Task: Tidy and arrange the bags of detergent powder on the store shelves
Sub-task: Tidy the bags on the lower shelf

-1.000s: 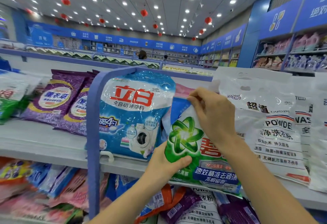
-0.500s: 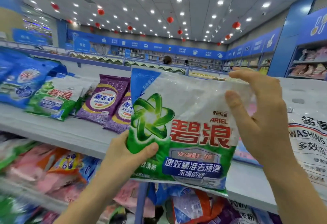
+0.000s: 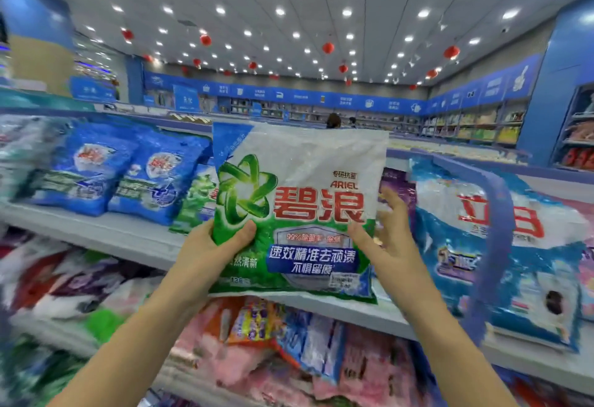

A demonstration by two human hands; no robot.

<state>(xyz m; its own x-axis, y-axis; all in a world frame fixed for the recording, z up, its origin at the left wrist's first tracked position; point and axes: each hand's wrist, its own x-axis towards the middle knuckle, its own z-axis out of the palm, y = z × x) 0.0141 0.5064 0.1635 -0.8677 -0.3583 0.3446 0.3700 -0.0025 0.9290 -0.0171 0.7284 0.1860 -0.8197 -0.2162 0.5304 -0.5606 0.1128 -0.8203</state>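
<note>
I hold a green and white detergent bag (image 3: pixel 299 181) upright in front of the top shelf (image 3: pixel 112 233). My left hand (image 3: pixel 209 255) grips its lower left corner, thumb on the front. On the bag's right edge sits my right hand (image 3: pixel 395 246), its thumb on the front and its fingers spread behind. A matching green bag (image 3: pixel 196 200) leans on the shelf just behind, mostly hidden by the held one.
Two blue bags (image 3: pixel 86 165) lean on the shelf to the left. A purple bag (image 3: pixel 395 188) shows behind my right hand. A blue shelf divider (image 3: pixel 495 213) and a large blue and white bag (image 3: pixel 527 246) stand at the right. Several mixed bags (image 3: pixel 257 342) fill the lower shelf.
The green bag came out from beside the large blue bag and moved left along the shelf. My right hand slid from its top corner down to its right edge.
</note>
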